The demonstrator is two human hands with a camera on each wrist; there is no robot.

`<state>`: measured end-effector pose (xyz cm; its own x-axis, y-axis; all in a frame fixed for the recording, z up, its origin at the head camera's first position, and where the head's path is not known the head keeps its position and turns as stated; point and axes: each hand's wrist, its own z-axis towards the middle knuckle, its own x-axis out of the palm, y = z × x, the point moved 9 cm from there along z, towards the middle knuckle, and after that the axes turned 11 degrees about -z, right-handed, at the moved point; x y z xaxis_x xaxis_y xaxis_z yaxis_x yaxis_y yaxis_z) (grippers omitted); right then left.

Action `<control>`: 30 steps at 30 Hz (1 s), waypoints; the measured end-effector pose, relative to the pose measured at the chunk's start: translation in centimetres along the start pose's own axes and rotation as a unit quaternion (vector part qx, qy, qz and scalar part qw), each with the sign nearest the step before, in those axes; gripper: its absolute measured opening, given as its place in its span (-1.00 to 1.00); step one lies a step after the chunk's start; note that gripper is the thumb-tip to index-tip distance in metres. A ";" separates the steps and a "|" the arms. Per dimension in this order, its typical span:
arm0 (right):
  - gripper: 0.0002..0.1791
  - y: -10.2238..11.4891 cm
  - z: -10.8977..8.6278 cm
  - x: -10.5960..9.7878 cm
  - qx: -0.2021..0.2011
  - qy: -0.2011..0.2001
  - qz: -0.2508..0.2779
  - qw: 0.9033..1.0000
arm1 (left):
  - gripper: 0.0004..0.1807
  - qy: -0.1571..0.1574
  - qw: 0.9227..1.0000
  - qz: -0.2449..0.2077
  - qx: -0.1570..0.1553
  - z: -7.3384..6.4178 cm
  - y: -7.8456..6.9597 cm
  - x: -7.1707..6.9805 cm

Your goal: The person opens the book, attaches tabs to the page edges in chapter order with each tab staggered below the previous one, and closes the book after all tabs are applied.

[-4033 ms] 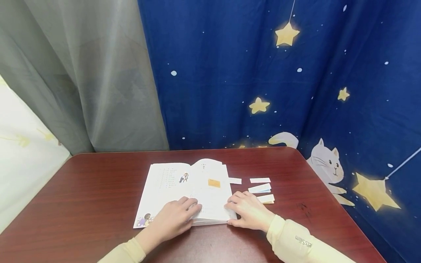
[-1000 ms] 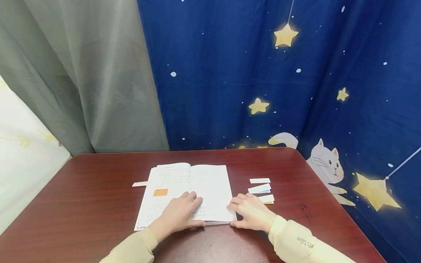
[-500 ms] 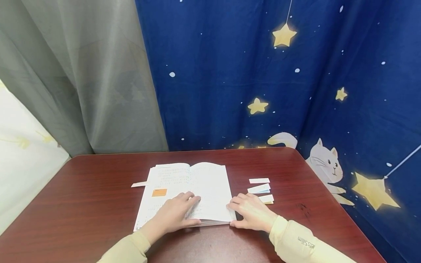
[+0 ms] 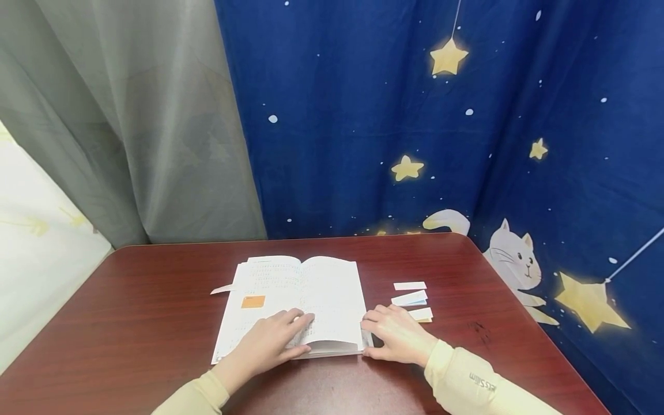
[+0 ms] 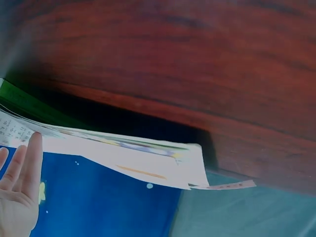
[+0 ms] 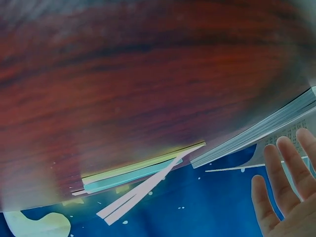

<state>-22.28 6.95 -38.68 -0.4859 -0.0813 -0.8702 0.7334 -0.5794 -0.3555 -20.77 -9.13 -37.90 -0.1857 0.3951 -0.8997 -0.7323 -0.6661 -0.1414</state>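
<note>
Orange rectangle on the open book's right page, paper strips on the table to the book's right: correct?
No: the head view shows the orange rectangle on the left page of the open book. The paper strips do lie to its right.

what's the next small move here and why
Probably the right hand should lift the bowed right-hand page leftward: its lower edge arches off the pages beneath, that hand is at its outer edge, and the left hand rests across the open book.
</note>
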 end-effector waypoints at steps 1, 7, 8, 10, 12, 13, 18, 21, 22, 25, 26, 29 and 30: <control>-0.64 0.0 0.0 0.0 0.000 0.000 0.001 1.000 | -0.46 -0.002 1.000 0.002 -0.001 -0.1 0.1 0.0; -0.58 -0.1 0.1 0.2 0.004 0.017 0.004 1.000 | -0.33 -0.040 0.999 0.016 0.004 -0.8 0.1 -1.1; -0.58 -0.2 0.1 0.2 0.005 0.019 0.003 1.000 | -0.31 -0.049 0.999 0.017 0.005 -0.8 0.0 -1.3; -0.58 -0.2 0.1 0.1 0.007 0.023 0.003 1.000 | -0.29 -0.061 0.998 0.016 0.006 -0.9 0.0 -1.6; -0.58 -0.3 0.0 0.2 0.009 0.028 0.004 1.000 | -0.27 -0.070 0.997 0.012 0.006 -1.0 0.0 -1.9; -0.58 -0.3 0.0 0.3 0.010 0.031 0.004 0.999 | -0.26 -0.073 0.997 0.011 0.004 -1.0 0.0 -1.9; -0.57 -0.2 0.0 0.4 0.011 0.039 0.002 0.999 | -0.22 -0.089 0.996 0.008 -0.002 -1.2 0.2 -2.2; -0.57 -0.2 0.0 0.4 0.012 0.041 0.001 0.999 | -0.20 -0.100 0.995 0.012 -0.002 -1.3 0.3 -2.4; -0.57 -0.2 0.0 0.4 0.012 0.041 0.002 0.999 | -0.20 -0.104 0.995 0.012 0.000 -1.3 0.3 -2.5; -0.58 -0.1 0.0 0.4 0.011 0.042 0.004 0.999 | -0.19 -0.114 0.993 0.015 0.004 -1.4 0.2 -2.8; -0.58 -0.1 0.0 0.3 0.012 0.042 0.006 0.999 | -0.19 -0.117 0.993 0.016 0.005 -1.4 0.2 -2.9; -0.59 -0.1 0.0 0.3 0.012 0.043 0.009 0.999 | -0.18 -0.126 0.992 0.020 0.010 -1.4 0.2 -3.2; -0.59 -0.1 0.0 0.3 0.012 0.043 0.010 0.999 | -0.17 -0.132 0.991 0.021 0.013 -1.5 0.2 -3.4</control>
<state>-22.53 7.01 -38.92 -0.4283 -0.0228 -0.9034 0.7297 -0.5983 -0.3309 -19.32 -11.49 -35.49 -0.3795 0.5215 -0.7642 -0.7366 -0.6701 -0.0916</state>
